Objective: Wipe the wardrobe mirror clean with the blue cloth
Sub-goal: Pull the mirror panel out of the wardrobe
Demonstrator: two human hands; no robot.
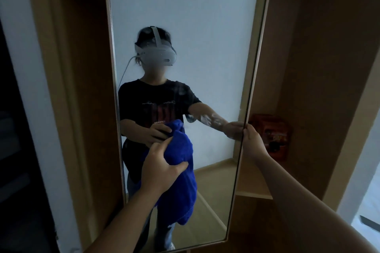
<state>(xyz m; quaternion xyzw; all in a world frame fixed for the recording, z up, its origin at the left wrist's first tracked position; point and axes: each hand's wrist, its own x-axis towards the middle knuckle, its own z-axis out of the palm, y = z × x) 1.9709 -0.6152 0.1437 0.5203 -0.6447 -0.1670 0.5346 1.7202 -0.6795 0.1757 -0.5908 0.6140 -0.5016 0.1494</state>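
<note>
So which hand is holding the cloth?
The left hand grips the blue cloth against the mirror; the right hand only holds the mirror's edge.

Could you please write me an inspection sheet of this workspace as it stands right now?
Surface: mirror upright in a pale frame; white smears on the glass near its right edge.
Job's things: blue cloth bunched against the glass, hanging down.
Clutter: orange box on the shelf behind the mirror.
Grippers: left hand grips the cloth; right hand holds the mirror's right edge.
Cables: one seen only in the reflection, running from the headset.
Surroundings: wooden wardrobe panels on both sides; dim light.
</note>
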